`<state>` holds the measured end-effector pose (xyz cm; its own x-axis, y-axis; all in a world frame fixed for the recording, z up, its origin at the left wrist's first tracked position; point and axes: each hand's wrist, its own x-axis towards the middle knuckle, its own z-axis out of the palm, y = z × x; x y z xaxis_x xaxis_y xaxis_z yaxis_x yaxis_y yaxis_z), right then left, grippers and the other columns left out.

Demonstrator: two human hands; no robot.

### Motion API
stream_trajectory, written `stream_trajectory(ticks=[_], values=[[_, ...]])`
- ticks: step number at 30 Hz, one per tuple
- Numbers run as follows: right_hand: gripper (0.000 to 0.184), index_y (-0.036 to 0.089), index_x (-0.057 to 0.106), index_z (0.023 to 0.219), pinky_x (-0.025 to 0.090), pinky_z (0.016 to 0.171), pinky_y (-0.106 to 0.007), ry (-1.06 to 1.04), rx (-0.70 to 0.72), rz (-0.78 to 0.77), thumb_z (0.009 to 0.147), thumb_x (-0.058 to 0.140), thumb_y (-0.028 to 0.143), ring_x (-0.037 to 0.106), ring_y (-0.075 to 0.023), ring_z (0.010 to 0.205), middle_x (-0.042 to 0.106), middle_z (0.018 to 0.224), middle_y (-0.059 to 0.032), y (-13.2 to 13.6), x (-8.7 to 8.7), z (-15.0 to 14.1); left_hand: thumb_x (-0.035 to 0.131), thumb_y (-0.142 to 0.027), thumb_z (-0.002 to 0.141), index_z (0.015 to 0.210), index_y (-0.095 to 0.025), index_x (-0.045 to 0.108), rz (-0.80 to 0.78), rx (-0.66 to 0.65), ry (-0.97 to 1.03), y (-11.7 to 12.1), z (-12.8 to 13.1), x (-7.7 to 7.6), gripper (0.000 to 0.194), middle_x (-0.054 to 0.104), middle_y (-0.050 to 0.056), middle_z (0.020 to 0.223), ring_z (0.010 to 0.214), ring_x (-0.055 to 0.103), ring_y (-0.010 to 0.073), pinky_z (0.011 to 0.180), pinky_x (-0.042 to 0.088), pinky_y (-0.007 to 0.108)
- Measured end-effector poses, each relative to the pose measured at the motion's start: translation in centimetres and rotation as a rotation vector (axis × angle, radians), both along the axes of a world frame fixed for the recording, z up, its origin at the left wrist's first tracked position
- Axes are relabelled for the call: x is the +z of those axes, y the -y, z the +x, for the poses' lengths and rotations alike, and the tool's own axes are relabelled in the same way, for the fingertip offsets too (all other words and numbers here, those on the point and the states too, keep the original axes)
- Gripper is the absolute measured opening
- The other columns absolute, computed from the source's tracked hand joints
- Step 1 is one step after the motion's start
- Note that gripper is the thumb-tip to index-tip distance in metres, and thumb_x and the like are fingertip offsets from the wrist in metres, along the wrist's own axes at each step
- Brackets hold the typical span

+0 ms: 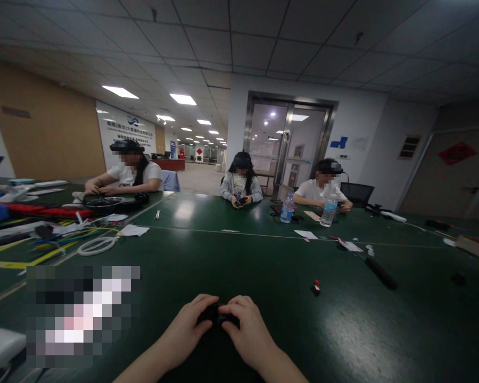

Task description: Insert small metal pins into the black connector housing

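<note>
My hands hold a dark object [219, 319] that looks like matt black plastic. Under them the table [263, 266] is smooth green, glossy enough to throw back a pale, blurry glare. The two bottles, one [287, 208] beside the other [328, 210], are clear, shiny plastic. I see thin white paper [134, 230] on my left, smooth-looking white cable [97, 246] coiled near it, and a door frame [250, 122] ahead with a metallic sheen around glass.

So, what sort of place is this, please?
Probably an office or a workshop room: a green table with coiled white cable, a company-style sign on the wall, and glass doors.
</note>
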<state>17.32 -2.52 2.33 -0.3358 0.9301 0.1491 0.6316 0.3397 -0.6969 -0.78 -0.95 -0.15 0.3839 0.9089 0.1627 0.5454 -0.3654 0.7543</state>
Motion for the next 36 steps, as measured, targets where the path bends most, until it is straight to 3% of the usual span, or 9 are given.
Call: stream_trajectory(ticks=[8,14,18,23,36], values=[[0.03,0.031,0.063,0.097,0.037,0.085,-0.035,0.007,0.004,-0.017,0.071,0.055,0.017,0.049,-0.0194,0.097,0.058,0.098,0.0004,-0.2,-0.1,0.1,0.047,-0.014,0.072,0.113,-0.023,0.052,0.002,0.005,-0.01,0.1,0.1,0.1,0.043,0.054,0.002,0.117,0.109,0.049,0.0184,0.097,0.035,0.031],[0.043,0.031,0.057,0.107,0.037,0.088,-0.032,-0.067,0.006,-0.044,0.067,0.055,0.016,0.049,-0.0183,0.102,0.053,0.105,0.0006,-0.5,-0.9,0.7,0.046,-0.016,0.074,0.111,-0.022,0.054,0.027,0.054,-0.031,-0.3,0.0,-0.7,0.038,0.052,0.004,0.118,0.11,0.047,0.0199,0.098,0.035,0.034],[0.048,0.026,0.051,0.114,0.038,0.091,-0.03,-0.185,-0.038,-0.108,0.068,0.051,0.014,0.048,-0.0174,0.108,0.05,0.115,-0.0013,-0.7,-0.8,1.2,0.044,-0.018,0.077,0.111,-0.022,0.054,0.022,0.071,-0.023,-0.5,-0.2,-1.1,0.036,0.052,0.004,0.118,0.11,0.047,0.0196,0.099,0.034,0.034],[0.052,0.025,0.049,0.116,0.038,0.093,-0.033,-0.189,-0.109,-0.161,0.067,0.045,0.008,0.048,-0.0171,0.11,0.052,0.116,-0.0012,-1.0,-0.8,1.4,0.044,-0.02,0.078,0.112,-0.024,0.053,0.017,0.073,-0.012,-0.5,-0.4,-1.2,0.035,0.053,0.004,0.118,0.11,0.047,0.0189,0.098,0.035,0.034],[0.048,0.024,0.053,0.112,0.039,0.092,-0.034,-0.182,-0.106,-0.177,0.069,0.043,0.007,0.051,-0.0163,0.107,0.056,0.114,-0.0002,-1.2,-1.5,1.3,0.044,-0.023,0.079,0.109,-0.024,0.054,0.017,0.073,-0.009,-0.4,-0.3,-0.9,0.031,0.056,0.003,0.111,0.105,0.05,0.0193,0.093,0.038,0.033]])
